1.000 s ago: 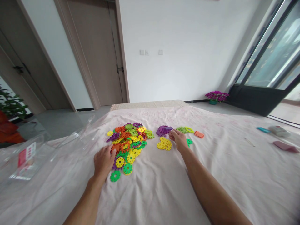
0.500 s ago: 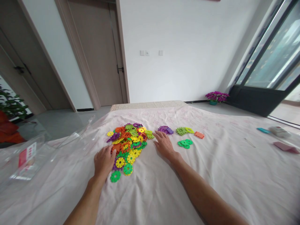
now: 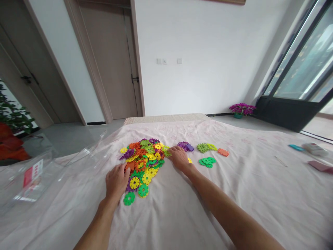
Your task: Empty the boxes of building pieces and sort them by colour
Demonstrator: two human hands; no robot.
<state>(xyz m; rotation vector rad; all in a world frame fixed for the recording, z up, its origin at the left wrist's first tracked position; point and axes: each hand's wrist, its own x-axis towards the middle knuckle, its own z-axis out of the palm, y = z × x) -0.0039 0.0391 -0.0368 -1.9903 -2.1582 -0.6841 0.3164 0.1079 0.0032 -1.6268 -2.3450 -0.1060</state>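
A heap of flower-shaped plastic interlocking discs (image 3: 145, 163) in orange, yellow, green and purple lies on the cloth between my hands. My left hand (image 3: 117, 181) rests against the heap's left edge with extended fingers, beside an orange square piece (image 3: 130, 166). Over on the heap's right side, my right hand (image 3: 179, 158) has its fingers bent down on a lime-green piece (image 3: 165, 151). Its fingertips are partly hidden. A yellow piece (image 3: 190, 160) peeks out beside the right wrist. Sorted apart to the right lie purple pieces (image 3: 185, 146), lime-green pieces (image 3: 204, 148), green discs (image 3: 207, 161) and an orange piece (image 3: 223, 152).
A pale patterned cloth (image 3: 166, 215) covers the surface. At left lies a clear plastic bag (image 3: 33, 178) with a red label. Far right are a blue item (image 3: 296, 148), a white packet (image 3: 314, 149), a pink item (image 3: 319, 166) and a thin stick (image 3: 281, 161).
My right hand has moved left to the lime-green piece and its fingers have drawn together. A yellow piece now shows beside its wrist. My left hand stays by the heap.
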